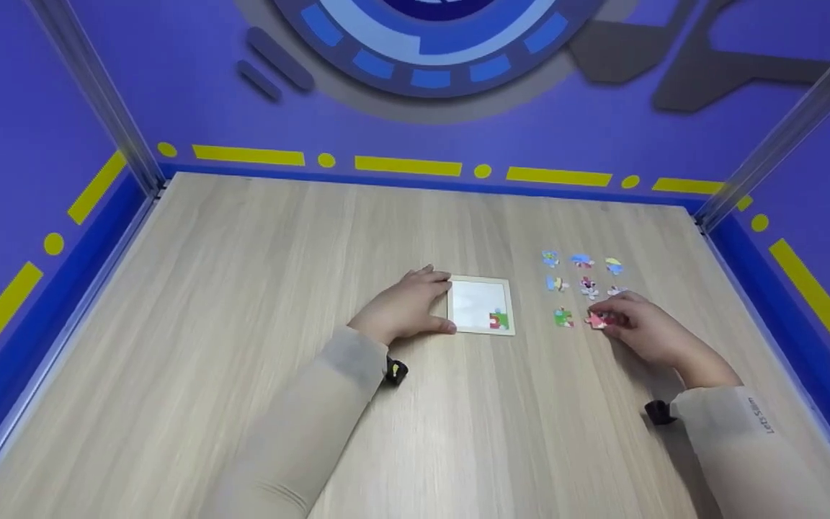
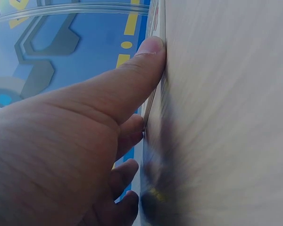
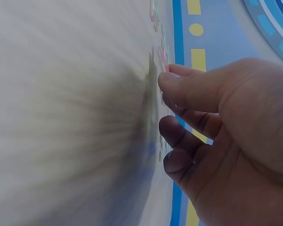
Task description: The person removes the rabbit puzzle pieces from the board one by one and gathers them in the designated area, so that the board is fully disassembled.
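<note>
A small square puzzle frame point(image 1: 474, 278) with a white inside lies mid-table, and a green and red puzzle piece point(image 1: 498, 319) sits in its lower right corner. My left hand point(image 1: 408, 306) rests at the frame's left side, thumb at the near corner and fingertips at the far one. In the left wrist view the thumb point(image 2: 127, 77) presses on the frame's edge. To the right, my right hand point(image 1: 649, 331) pinches a red puzzle piece point(image 1: 595, 321) between thumb and forefinger, low over the table. The right wrist view shows that red piece point(image 3: 163, 60) edge-on, partly behind the fingertips.
Several loose puzzle pieces lie in rows right of the frame, among them a green and red one point(image 1: 563, 317), a blue one point(image 1: 550, 258) and a pinkish one point(image 1: 588, 288). Blue-purple panels point(image 1: 415, 137) wall the wooden table point(image 1: 278, 252) at the back and sides.
</note>
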Demonstrator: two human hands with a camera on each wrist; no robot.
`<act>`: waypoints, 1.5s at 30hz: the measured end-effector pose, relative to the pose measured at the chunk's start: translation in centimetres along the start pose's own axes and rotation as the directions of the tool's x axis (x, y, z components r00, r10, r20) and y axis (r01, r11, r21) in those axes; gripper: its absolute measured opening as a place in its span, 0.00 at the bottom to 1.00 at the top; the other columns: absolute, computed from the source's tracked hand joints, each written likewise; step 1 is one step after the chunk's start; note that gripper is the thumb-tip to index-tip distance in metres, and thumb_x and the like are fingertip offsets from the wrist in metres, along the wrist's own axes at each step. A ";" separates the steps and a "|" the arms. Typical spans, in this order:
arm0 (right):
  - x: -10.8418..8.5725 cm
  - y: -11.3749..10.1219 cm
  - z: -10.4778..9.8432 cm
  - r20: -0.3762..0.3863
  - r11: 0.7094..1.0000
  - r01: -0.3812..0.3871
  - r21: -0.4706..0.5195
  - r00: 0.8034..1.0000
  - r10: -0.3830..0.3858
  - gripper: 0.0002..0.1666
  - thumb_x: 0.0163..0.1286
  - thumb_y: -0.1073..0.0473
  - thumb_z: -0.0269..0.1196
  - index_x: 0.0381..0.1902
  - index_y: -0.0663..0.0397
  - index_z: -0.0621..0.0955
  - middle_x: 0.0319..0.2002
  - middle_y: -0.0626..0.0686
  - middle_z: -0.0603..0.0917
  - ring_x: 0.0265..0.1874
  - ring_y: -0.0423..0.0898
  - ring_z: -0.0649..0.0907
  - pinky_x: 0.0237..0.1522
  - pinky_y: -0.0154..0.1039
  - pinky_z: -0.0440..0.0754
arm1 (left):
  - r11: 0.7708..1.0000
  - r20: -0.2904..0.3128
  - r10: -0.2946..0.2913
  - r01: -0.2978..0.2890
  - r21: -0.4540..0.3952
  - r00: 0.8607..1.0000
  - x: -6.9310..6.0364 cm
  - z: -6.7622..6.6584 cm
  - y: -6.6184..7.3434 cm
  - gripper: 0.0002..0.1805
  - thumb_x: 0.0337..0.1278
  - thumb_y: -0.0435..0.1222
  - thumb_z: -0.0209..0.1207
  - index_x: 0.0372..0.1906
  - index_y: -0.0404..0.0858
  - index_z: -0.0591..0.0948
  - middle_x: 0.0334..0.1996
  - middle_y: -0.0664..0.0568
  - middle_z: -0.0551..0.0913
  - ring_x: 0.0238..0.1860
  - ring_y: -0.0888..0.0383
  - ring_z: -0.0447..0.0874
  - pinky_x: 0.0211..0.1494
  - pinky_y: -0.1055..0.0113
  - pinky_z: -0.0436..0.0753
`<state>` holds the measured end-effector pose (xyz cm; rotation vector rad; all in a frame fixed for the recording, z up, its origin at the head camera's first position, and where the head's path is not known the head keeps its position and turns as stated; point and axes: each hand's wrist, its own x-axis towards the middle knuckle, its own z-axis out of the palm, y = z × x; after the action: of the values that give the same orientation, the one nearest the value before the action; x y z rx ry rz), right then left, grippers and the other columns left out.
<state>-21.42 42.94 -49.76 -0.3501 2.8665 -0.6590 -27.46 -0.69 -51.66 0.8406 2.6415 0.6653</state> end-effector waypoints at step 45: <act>3.8 -10.5 2.8 -0.236 0.861 0.072 0.504 0.970 0.056 0.23 0.87 0.58 0.63 0.74 0.60 0.83 0.68 0.66 0.83 0.47 0.42 0.80 0.45 0.28 0.82 | 0.999 -0.014 0.027 -0.028 -0.017 1.000 0.1 0.2 0.1 0.49 0.70 0.53 0.77 0.86 0.36 0.72 0.90 0.45 0.67 0.95 0.42 0.51 1.00 0.48 0.48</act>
<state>-22.45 31.63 -48.00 -0.2074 2.7497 -1.5124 -27.41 -0.56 -51.77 0.8720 2.6371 0.7021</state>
